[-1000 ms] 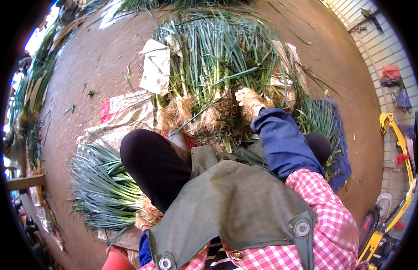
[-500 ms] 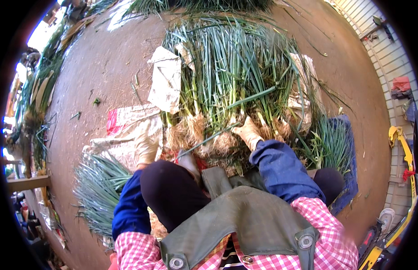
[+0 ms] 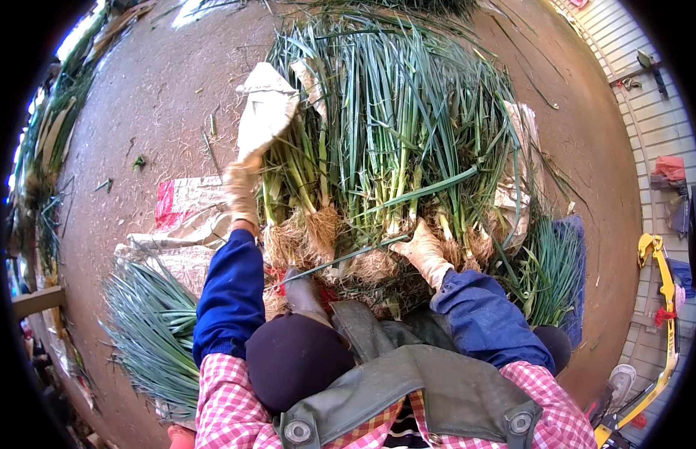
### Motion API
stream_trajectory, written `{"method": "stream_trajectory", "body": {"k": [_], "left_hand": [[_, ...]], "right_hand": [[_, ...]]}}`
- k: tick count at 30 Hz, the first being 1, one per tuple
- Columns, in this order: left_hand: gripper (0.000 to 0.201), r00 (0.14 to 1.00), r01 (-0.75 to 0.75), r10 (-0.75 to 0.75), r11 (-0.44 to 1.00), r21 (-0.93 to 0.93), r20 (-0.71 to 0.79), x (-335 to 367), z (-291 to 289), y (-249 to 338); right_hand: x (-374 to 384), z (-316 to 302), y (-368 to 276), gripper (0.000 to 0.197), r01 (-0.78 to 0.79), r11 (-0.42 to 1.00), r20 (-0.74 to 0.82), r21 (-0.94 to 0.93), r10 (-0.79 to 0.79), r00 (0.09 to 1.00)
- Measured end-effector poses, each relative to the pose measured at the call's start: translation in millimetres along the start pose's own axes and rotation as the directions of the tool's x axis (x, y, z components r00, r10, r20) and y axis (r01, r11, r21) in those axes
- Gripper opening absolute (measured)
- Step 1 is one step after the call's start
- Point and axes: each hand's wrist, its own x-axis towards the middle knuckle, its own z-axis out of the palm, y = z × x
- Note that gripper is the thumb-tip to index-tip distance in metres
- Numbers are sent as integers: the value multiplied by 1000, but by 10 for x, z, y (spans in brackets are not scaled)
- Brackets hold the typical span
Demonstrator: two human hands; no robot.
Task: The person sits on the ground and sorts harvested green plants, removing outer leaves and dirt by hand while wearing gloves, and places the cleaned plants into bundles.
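A broad bed of spring onions (image 3: 393,97) lies before me, green leaves pointing away and pale, hairy roots (image 3: 321,228) toward me. My left hand (image 3: 241,191), in a cream glove, is at the left edge of the bed, closed on the lower end of a whitish sack piece (image 3: 265,105) that lies against the leaves. My right hand (image 3: 426,256), gloved too, rests on the root ends near the middle, thumb and fingers apart. One long loose leaf (image 3: 336,260) slants across the roots, its end near the right fingers.
More spring onions (image 3: 149,329) lie at the lower left. Another bunch (image 3: 546,262) is on a blue sack (image 3: 576,307) to the right. A white and red sack (image 3: 187,209) lies on the brown floor (image 3: 168,97). A yellow metal frame (image 3: 670,299) stands at far right.
My left hand has moved up and away from beside my knee to the sack piece, whose lower end is now drawn toward it. The right hand stays at the roots.
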Motion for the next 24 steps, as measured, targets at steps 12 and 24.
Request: {"method": "stream_trajectory", "body": {"k": [12,24], "left_hand": [[41,951,216,-307,563,-798,41,-334,-749,732],[47,896,252,-261,965,-73,-359,-2007,-2182,342]], "right_hand": [[-168,-374,-430,82,80,991,141,-112,-63,988],[-123,-1080,-1483,29,-30,998,530,64,-8,848]]}}
